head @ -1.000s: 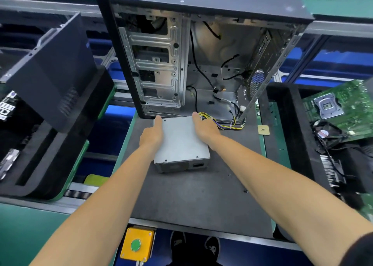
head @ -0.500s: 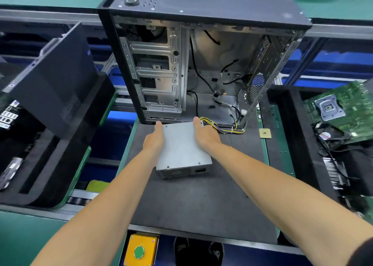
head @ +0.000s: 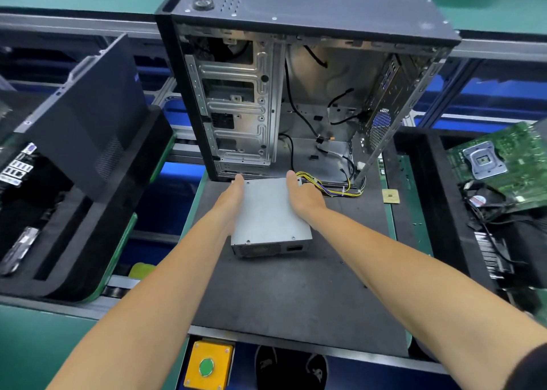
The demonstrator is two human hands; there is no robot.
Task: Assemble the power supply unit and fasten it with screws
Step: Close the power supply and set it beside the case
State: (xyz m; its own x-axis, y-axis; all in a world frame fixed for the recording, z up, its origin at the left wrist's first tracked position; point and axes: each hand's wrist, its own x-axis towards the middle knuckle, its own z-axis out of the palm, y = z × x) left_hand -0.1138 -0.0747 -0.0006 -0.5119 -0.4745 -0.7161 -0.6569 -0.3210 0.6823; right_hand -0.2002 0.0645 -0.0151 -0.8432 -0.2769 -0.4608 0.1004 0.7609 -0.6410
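Observation:
The grey metal power supply unit (head: pixel 269 215) lies flat on the dark mat (head: pixel 296 295), right in front of the open computer case (head: pixel 310 13). My left hand (head: pixel 232 197) grips its left side and my right hand (head: pixel 305 197) grips its right side, thumbs on the top plate. A bundle of yellow and black cables (head: pixel 334 187) runs from the unit's far right corner toward the case's open bottom. The case stands upright with its side off, showing drive bays and loose black wires. No screws are visible.
A small square chip (head: pixel 390 196) lies on the mat at the right. A green motherboard (head: pixel 509 164) and a fan sit in a black tray further right. A black panel (head: pixel 88 117) leans in a foam tray at the left. A yellow button box (head: pixel 208 366) is at the near edge.
Both hands keep their hold on the unit's sides. The unit has edged slightly toward the case opening, and the view has tilted a little.

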